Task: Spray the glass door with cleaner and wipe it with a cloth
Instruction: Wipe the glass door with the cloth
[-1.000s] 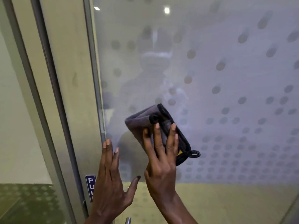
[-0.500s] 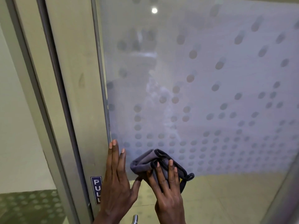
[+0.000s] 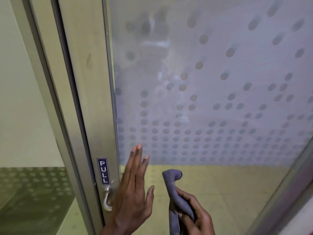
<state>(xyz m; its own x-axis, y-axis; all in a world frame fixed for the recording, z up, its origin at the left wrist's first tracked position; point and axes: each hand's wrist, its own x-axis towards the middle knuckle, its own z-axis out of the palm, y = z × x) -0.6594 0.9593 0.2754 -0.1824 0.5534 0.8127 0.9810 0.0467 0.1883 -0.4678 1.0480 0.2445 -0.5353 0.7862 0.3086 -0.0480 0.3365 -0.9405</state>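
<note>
— Where's the cloth (image 3: 174, 197)?
— Bunched in the right hand (image 3: 194, 216), low by the glass door's (image 3: 220, 82) bottom edge.
— And the left hand (image 3: 132, 189)?
— Fingers spread flat, beside the door's frame.

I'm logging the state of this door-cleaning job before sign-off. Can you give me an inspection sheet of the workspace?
Surface: glass door, frosted with a dot pattern; smeary streaks show in the upper middle; the bottom strip is clear.
Job's things: grey cloth, bunched; no spray bottle seen.
Clutter: nothing seen.
Hands: left hand open, fingers spread flat at the glass near the frame; right hand closed on the cloth, low, at the clear strip.
Cables: nothing seen.
Surroundings: metal door frame with a blue PULL label and a metal handle; yellowish floor visible through the glass.
</note>
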